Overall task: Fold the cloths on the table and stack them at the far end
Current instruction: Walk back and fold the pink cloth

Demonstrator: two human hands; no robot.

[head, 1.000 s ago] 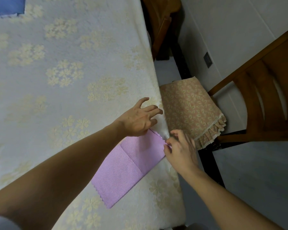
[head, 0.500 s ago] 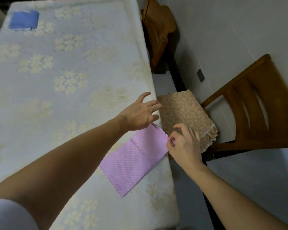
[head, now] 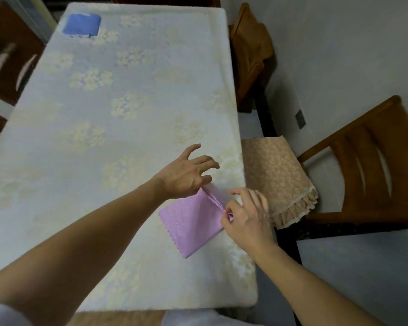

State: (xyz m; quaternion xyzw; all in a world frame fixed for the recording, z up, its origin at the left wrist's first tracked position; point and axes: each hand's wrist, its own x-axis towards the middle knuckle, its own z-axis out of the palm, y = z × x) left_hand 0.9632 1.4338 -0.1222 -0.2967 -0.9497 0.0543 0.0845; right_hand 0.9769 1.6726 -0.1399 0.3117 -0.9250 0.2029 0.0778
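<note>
Purple cloth [head: 193, 224] folded, on table [head: 127, 114] near right edge, about 4 o'clock. Right hand [head: 247, 215] pinches its right corner. Left hand [head: 186, 175] pinches top corner, other fingers spread. Blue folded cloth [head: 81, 24] at far end, 11 o'clock.

The purple cloth [head: 193, 222] now shows a shorter shape than a second ago: its far half looks folded back toward the right edge of the worktop [head: 132, 109], with a ridge of raised fabric running between the two hands. The right hand [head: 247, 215] has shifted from the cloth's far corner to pinch that ridge near its nearer end. The left hand [head: 186, 175] has lifted its fingers higher and spread them, its thumb side seemingly on the fold's far end, though blur hides the contact.
</note>
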